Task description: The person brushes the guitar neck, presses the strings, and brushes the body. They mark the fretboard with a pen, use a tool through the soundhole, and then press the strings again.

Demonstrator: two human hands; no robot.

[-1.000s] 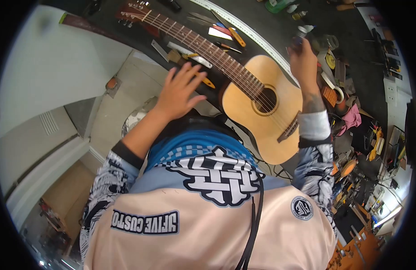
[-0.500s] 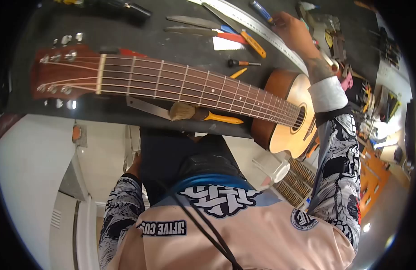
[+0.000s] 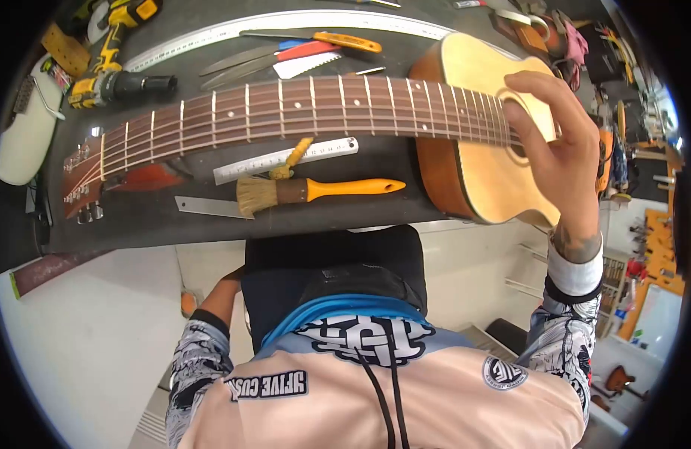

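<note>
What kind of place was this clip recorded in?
Probably a guitar repair workshop: an acoustic guitar lies on a dark workbench among a yellow cordless drill, a wooden-handled brush and steel rulers, with more tools crowding the far right.

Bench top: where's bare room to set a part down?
Bare: the front strip between the brush and the front edge of the bench; the front-left patch between the guitar headstock and the steel blade. Crowded: beyond the neck, with drill, files and long ruler; also between neck and brush, where the short ruler lies.
</note>
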